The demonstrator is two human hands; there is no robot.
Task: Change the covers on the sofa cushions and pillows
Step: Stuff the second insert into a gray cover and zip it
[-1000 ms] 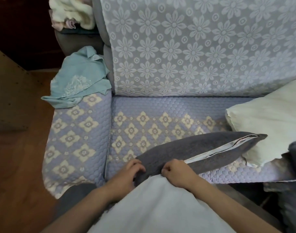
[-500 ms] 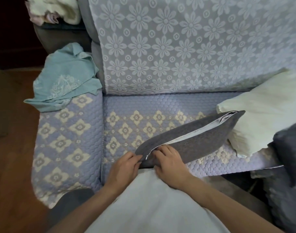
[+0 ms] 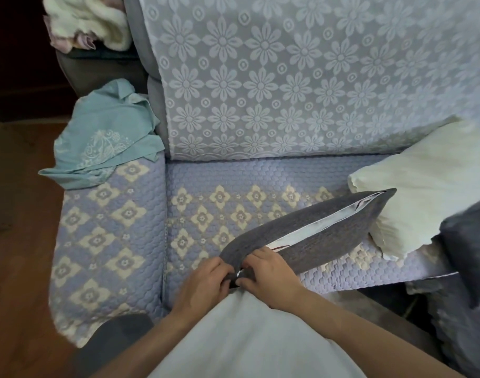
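A grey pillow cover [image 3: 312, 236] lies across the sofa seat [image 3: 233, 175], its long slit gaping and showing a white insert inside. My left hand [image 3: 203, 285] grips the near end of the cover on the left side of the slit. My right hand [image 3: 271, 276] pinches the same end on the right side, fingertips close to the left hand's. A bare cream pillow [image 3: 424, 197] sits on the seat to the right, touching the cover's far end.
A crumpled teal cloth [image 3: 105, 137] lies on the sofa's left armrest [image 3: 108, 241]. Pale bundled fabric [image 3: 88, 20] sits at the top left. Grey cushions [image 3: 468, 268] stand at the right edge. A white cloth [image 3: 247, 342] covers my lap. Wooden floor [image 3: 18, 268] is at left.
The grey cover's far end has swung up and to the right toward the cream pillow. My hands have drawn closer together at its near end.
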